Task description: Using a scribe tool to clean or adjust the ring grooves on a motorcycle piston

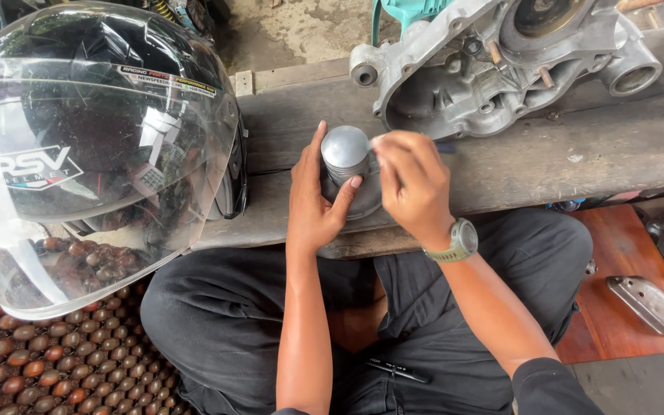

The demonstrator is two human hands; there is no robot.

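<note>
Two hands work on a grey metal piston (346,150) at the near edge of a worn wooden surface (547,157).

Seen from the head camera, the left hand (313,204) wraps the piston from the left, its fingers (345,194) curled and pressed against the skirt, thumb up along the side. The right hand (413,184), a green wristwatch (459,242) at its wrist, has its fingers pinched on something small at the rim of the piston's crown; what it is cannot be told. Left of the hands lies a black helmet (94,146) with a clear visor, which bears a white logo sticker low on its left and a narrow strip label along its top edge. Beyond the piston rests a bare aluminium engine casing (493,65). Dark trousers (224,323) fill the foreground, beside a mat of brown wooden beads (32,369).
</note>
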